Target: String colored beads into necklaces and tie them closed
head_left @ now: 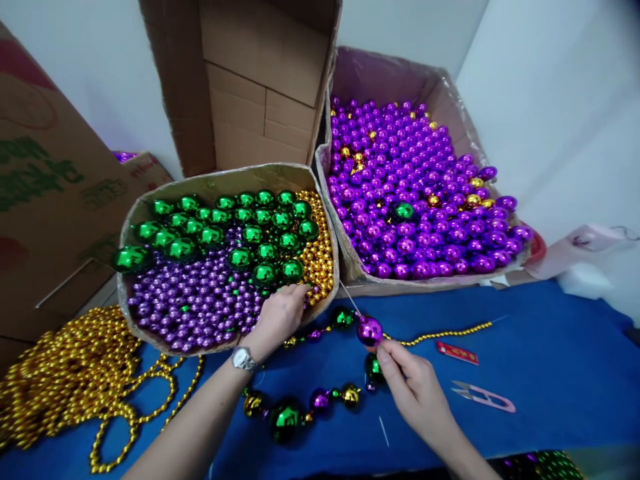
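Observation:
My right hand point(417, 383) pinches a large shiny purple bead point(369, 331) at the end of a strung garland. A thin needle or stiff thread sticks up out of this bead toward the boxes. My left hand point(281, 310), with a watch point(244, 359) on the wrist, reaches over the near edge of a carton. Its fingers curl together by the small gold beads point(318, 253); whatever is in them is hidden. On the cloth, the garland curves round with green, gold and purple beads, among them a big green bead point(285, 420).
The carton point(121, 293) also holds small purple and larger green beads. Behind right stands a box of purple beads point(400, 173). Gold bead strands point(65, 373) heap at left. Pink thread snips point(484, 396) and a red packet point(457, 353) lie on the blue cloth point(560, 353).

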Available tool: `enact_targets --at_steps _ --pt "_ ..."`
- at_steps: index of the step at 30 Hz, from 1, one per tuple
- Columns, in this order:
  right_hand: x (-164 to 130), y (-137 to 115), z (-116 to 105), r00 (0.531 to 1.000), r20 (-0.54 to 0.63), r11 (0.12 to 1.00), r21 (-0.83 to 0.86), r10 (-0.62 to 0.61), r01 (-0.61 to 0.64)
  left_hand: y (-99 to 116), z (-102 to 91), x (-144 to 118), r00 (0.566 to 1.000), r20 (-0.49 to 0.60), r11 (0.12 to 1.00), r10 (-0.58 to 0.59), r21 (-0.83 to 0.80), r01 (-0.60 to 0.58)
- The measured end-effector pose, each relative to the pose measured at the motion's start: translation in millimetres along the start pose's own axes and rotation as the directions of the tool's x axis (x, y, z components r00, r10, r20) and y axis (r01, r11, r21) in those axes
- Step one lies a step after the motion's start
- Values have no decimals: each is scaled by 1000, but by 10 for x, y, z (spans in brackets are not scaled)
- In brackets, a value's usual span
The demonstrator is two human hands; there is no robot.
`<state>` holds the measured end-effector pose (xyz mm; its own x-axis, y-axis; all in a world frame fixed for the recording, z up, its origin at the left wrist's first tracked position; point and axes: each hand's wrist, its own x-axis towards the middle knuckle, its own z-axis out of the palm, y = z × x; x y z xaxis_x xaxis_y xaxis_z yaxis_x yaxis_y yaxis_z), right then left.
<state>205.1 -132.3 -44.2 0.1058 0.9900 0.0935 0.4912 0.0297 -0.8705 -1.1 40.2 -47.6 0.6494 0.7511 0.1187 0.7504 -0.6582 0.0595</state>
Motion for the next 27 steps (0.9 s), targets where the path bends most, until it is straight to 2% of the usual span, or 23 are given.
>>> enact_targets --at_steps 7,16,23,27 --pt "4 41 57 998 10 998 -39 -54 54 14 -29 3 997 44 998 69 -13 -69" --pt "-12 46 52 999 4 998 -47 -52 52 14 -7 62 999 -3 997 34 -64 -34" --pt "1 49 51 999 -5 997 -59 -54 54 -142 -104 36 998 -48 994 -38 -104 32" --pt "-9 71 56 999 -3 997 -56 -51 51 -216 -166 -75 1000 12 995 -10 -98 11"
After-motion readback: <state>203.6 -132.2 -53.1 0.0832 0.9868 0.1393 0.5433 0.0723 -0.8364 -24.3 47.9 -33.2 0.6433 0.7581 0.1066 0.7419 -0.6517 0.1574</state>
